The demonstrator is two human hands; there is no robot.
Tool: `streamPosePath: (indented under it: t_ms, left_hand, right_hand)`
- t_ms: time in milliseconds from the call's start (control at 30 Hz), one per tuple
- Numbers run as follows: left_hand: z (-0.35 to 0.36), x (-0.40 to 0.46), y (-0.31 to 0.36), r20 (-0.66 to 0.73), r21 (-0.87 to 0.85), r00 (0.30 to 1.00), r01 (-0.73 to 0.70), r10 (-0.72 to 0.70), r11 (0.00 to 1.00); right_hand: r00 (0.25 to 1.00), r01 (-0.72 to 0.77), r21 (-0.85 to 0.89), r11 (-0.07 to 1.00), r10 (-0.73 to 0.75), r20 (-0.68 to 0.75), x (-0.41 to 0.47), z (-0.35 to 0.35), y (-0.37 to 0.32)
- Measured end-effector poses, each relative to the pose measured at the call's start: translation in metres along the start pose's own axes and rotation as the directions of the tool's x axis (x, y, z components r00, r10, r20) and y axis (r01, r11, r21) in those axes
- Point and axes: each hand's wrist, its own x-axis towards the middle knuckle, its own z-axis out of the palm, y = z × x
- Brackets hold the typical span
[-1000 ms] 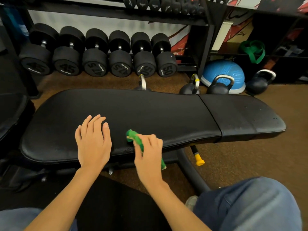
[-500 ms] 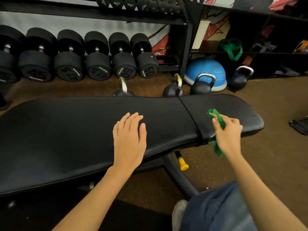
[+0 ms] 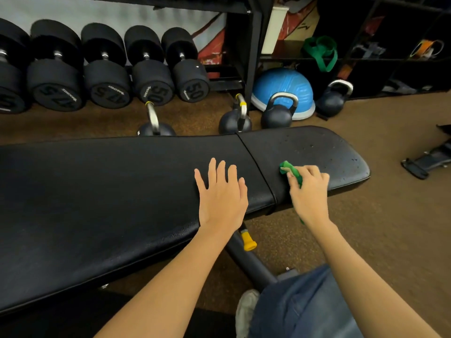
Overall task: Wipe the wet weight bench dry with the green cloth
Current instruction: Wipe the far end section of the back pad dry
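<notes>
A long black weight bench [image 3: 109,191] stretches across the view, split by a seam into a long pad and a shorter seat pad on the right. Water droplets dot the seat pad. My right hand [image 3: 308,190] grips the bunched green cloth [image 3: 290,170] and presses it on the seat pad just right of the seam; a tail of cloth hangs below the hand. My left hand [image 3: 220,193] lies flat with spread fingers on the long pad, left of the seam.
Black dumbbells [image 3: 105,74] line a rack behind the bench. Kettlebells [image 3: 278,111] and a blue half-ball [image 3: 283,86] stand on the brown floor beyond it. A yellow-tipped pin [image 3: 247,242] and the bench frame lie under the near edge. My knee in jeans [image 3: 305,306] is at bottom right.
My right hand carried the cloth from the near edge of the long pad rightwards onto the seat pad and set it down there. My left hand slid right along the long pad.
</notes>
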Motion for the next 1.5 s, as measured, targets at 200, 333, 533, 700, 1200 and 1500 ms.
streamPosePath:
  t_ms: [200, 333, 533, 700, 1200, 1500]
  left_hand:
    - [0.002, 0.000, 0.002, 0.006, 0.030, 0.999, 0.048, -0.048, 0.998]
    - [0.003, 0.000, 0.002, 0.003, 0.035, 0.999, 0.049, -0.049, 0.998]
    - [0.005, 0.001, 0.003, -0.032, 0.020, 0.998, 0.048, -0.048, 0.999]
    - [0.007, 0.003, 0.005, -0.027, 0.016, 0.998, 0.058, -0.057, 0.998]
    - [0.010, 0.002, 0.006, -0.098, 0.024, 0.992, 0.078, -0.075, 0.997]
    - [0.012, 0.003, 0.007, -0.109, 0.019, 0.988, 0.115, -0.113, 0.993]
  right_hand:
    - [0.970, 0.242, 0.012, 0.970, -0.243, 0.032, -0.028, 0.008, -0.014]
    - [0.964, 0.263, -0.044, 0.964, -0.261, 0.052, -0.011, -0.004, 0.019]
    - [0.999, 0.000, -0.087, 0.996, 0.003, 0.034, 0.045, -0.009, 0.051]
    - [0.998, -0.002, -0.083, 0.997, 0.007, 0.068, 0.049, 0.004, 0.005]
    - [0.995, 0.081, -0.163, 0.983, -0.069, 0.077, 0.084, 0.010, 0.030]
    - [0.985, 0.157, -0.149, 0.976, -0.142, 0.102, 0.123, 0.066, -0.047]
